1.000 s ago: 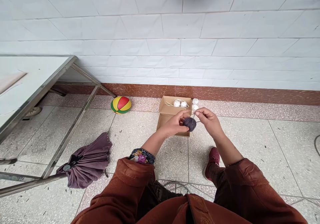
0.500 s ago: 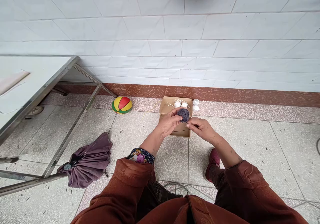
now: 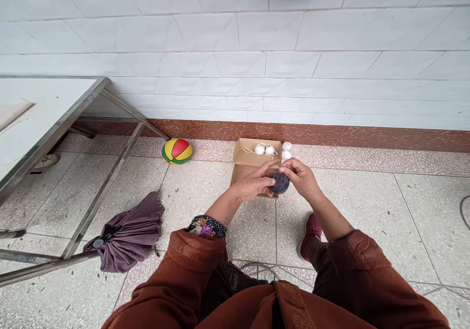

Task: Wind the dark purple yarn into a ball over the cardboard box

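Note:
My left hand (image 3: 252, 185) is closed round a dark purple-grey ball of yarn (image 3: 281, 184), thumb on its near side. Just above the ball, the fingertips of my right hand (image 3: 302, 180) are pinched together on the yarn strand, which is barely visible. Both hands are over an open cardboard box (image 3: 243, 158) on the floor, hiding part of it. Two white yarn balls (image 3: 259, 149) with loose ends lie in the box's far section. More white balls (image 3: 287, 146) sit on the floor against its right side, partly behind my right hand.
A red, yellow and green ball (image 3: 177, 151) rests by the wall. To the left stands a metal-framed table (image 3: 69, 99), with a folded purple umbrella (image 3: 134, 233) by its lower bar. A white tiled wall (image 3: 286, 64) rises behind the box. A cable (image 3: 464, 211) lies far right.
The yarn ball has shifted right and a little nearer to me in my left hand. My right hand has gone from the ball's lower right side up to its top.

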The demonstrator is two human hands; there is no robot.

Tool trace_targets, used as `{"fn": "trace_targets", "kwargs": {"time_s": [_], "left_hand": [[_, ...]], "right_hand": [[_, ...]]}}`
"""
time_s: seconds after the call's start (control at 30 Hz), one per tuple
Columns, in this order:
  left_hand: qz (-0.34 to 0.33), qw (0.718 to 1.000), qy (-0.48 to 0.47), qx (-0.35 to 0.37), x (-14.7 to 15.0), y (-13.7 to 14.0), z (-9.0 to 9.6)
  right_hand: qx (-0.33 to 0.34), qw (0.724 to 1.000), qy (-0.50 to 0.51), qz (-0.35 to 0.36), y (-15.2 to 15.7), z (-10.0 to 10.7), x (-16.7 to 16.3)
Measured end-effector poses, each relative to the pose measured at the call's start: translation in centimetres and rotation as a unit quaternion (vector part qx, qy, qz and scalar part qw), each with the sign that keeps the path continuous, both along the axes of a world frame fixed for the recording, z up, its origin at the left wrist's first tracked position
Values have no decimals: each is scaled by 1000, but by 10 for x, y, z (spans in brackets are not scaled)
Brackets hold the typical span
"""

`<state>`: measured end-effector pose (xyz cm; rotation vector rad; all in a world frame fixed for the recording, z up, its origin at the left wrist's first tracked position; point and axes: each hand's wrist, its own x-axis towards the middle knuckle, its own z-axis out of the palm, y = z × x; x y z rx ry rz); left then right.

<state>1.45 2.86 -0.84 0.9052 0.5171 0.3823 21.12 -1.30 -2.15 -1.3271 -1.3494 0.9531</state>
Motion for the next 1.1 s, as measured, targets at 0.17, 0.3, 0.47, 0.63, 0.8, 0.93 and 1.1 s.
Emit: {"fn": "trace_targets", "kwargs": {"time_s": [0.17, 0.3, 0.47, 0.63, 0.8, 0.93, 1.1], "left_hand": [[-15, 996, -73, -43, 1, 1, 4], [42, 992, -107, -58, 2, 3, 6], [156, 984, -72, -46, 1, 13, 2], [223, 974, 44, 12, 1, 19, -3], [135, 973, 150, 117, 3, 10, 0], [42, 990, 87, 106, 5, 1, 3], [58, 998, -20, -2, 4, -2, 3]], "right_hand": [[-13, 999, -38, 2, 0, -9, -3], [-16, 995, -98, 30, -3, -15, -4], [-5, 983, -150, 110, -7, -9, -5], [27, 974, -105, 201, -12, 9, -5], [32, 989, -24, 146, -10, 15, 0], [23, 999, -5, 35, -2, 5, 3], [-5, 999, -34, -21, 3, -8, 5]]}}
